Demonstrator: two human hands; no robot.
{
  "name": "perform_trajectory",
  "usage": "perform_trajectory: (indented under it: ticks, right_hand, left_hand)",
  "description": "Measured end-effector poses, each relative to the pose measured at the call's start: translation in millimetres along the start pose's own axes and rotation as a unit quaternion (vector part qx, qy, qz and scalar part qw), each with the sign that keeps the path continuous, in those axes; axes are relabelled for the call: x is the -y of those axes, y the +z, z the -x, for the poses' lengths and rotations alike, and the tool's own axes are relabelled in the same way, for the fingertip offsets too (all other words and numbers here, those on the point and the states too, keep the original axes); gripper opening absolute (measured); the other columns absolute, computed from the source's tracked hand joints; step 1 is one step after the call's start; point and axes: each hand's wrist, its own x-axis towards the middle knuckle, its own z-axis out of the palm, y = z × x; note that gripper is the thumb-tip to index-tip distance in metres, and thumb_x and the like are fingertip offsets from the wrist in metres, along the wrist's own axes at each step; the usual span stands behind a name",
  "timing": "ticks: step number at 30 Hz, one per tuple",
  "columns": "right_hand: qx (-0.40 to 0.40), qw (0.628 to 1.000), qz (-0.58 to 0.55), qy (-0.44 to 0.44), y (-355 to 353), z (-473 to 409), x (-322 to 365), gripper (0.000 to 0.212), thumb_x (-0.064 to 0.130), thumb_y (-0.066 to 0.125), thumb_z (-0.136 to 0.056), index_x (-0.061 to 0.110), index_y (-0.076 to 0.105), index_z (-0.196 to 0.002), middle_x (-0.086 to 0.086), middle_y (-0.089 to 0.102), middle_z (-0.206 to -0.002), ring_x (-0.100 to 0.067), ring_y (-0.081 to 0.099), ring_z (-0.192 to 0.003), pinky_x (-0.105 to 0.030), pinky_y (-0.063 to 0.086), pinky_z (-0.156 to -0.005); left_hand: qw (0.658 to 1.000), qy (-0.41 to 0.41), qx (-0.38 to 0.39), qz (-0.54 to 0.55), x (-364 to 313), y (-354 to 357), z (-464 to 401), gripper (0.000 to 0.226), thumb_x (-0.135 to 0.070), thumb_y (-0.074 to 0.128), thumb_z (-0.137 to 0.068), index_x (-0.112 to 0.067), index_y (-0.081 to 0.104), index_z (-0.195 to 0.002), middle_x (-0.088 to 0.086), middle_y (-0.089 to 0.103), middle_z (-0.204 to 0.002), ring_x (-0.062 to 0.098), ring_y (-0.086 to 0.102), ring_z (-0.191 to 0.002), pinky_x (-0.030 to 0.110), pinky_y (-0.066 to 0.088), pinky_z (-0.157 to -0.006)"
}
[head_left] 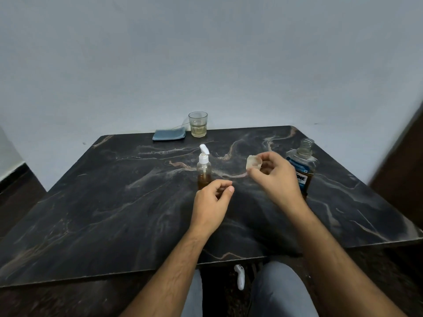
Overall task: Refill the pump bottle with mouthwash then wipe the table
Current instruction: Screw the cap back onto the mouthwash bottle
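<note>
A small clear pump bottle [204, 170] with a white pump head stands upright in the middle of the dark marble table [114, 202], holding amber liquid. My left hand [211, 205] hovers just in front of it, fingers loosely curled, holding nothing. My right hand [273, 177] holds a translucent cap [253, 164] between thumb and fingers, above the table to the right of the pump bottle. Behind that hand stands the uncapped mouthwash bottle [303, 163], with a blue label and amber liquid low inside.
A glass tumbler [198, 124] with a little pale liquid stands at the table's far edge, and a folded blue-grey cloth [169, 134] lies just left of it. A pale wall runs behind. My knees and a white object [239, 276] show below the near edge.
</note>
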Motion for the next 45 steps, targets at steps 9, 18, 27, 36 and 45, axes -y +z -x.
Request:
perform_trajectory:
  ticks: [9,18,27,36,45]
  right_hand:
    - [-0.096,0.994,-0.054,-0.022,-89.4,2.0,16.2,0.022,0.030,0.074,-0.079,0.028,0.068,-0.099,0.006,0.072,-0.090,-0.012,0.069,-0.082,-0.044,0.061,-0.076]
    - [-0.124,0.991,-0.055,-0.009,-114.4,-7.3,7.4,0.024,0.035,0.073,-0.077,0.029,0.067,-0.100,0.004,0.072,-0.088,-0.021,0.071,-0.079,-0.047,0.062,-0.070]
    - [-0.081,0.996,-0.035,-0.016,-100.1,-7.5,8.6,0.026,0.040,0.076,-0.074,0.027,0.069,-0.095,0.007,0.072,-0.084,-0.016,0.069,-0.077,-0.049,0.060,-0.070]
    - [0.044,0.994,0.085,-0.059,-68.4,-26.8,24.0,0.045,0.030,0.070,-0.090,0.020,0.060,-0.133,0.001,0.067,-0.117,-0.014,0.066,-0.102,-0.044,0.056,-0.092]
    - [0.157,0.930,0.287,-0.166,-82.0,-63.3,68.9,0.030,0.019,0.069,-0.086,0.029,0.065,-0.114,0.006,0.059,-0.102,-0.010,0.058,-0.087,-0.037,0.052,-0.085]
  left_hand:
    - [0.979,-0.058,0.179,0.077,-44.5,75.3,-33.9,0.071,-0.022,0.080,-0.081,-0.022,0.046,-0.143,-0.004,0.054,-0.141,0.011,0.054,-0.127,0.042,0.046,-0.109]
    - [0.944,-0.073,0.284,0.154,-77.6,120.1,-58.1,0.083,-0.001,0.078,-0.079,-0.017,0.035,-0.148,0.003,0.059,-0.132,0.016,0.057,-0.118,0.026,0.049,-0.093]
    - [0.975,-0.044,0.201,0.080,-47.3,77.9,-53.8,0.051,-0.023,0.072,-0.088,-0.029,0.047,-0.132,-0.007,0.061,-0.131,0.012,0.057,-0.122,0.044,0.044,-0.109]
    - [0.979,-0.039,0.171,0.107,-29.9,46.3,-44.9,0.042,-0.021,0.071,-0.089,-0.042,0.045,-0.114,-0.011,0.061,-0.126,0.009,0.056,-0.122,0.033,0.044,-0.105]
    - [0.968,-0.053,0.146,0.198,-15.2,58.8,-38.0,0.034,-0.017,0.068,-0.091,-0.041,0.055,-0.112,-0.006,0.070,-0.118,0.008,0.066,-0.111,0.031,0.053,-0.096]
